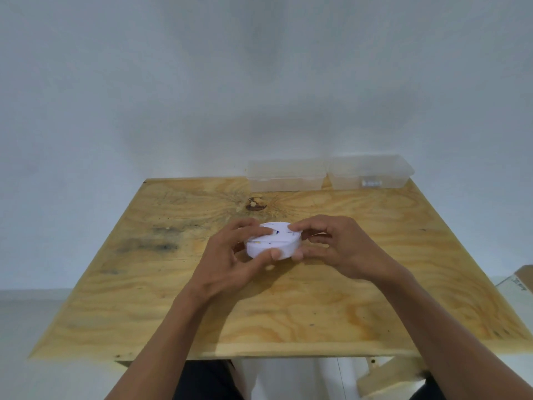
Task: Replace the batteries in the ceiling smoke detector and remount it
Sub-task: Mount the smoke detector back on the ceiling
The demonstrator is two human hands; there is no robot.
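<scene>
White detector (272, 241) sat pinched in both grips, left hand (230, 258) and right hand (334, 246); twisting evenly above the desk (317, 313) seemed wise.

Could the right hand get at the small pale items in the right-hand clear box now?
Probably not yet: the right hand is gripping the smoke detector. The path to the right clear box looks unobstructed.

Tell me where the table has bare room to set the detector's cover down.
Bare wood lies left of the left hand, right of the right hand, and along the near edge of the table. The far right is crowded by two clear boxes. Both hands crowd the smoke detector.
</scene>
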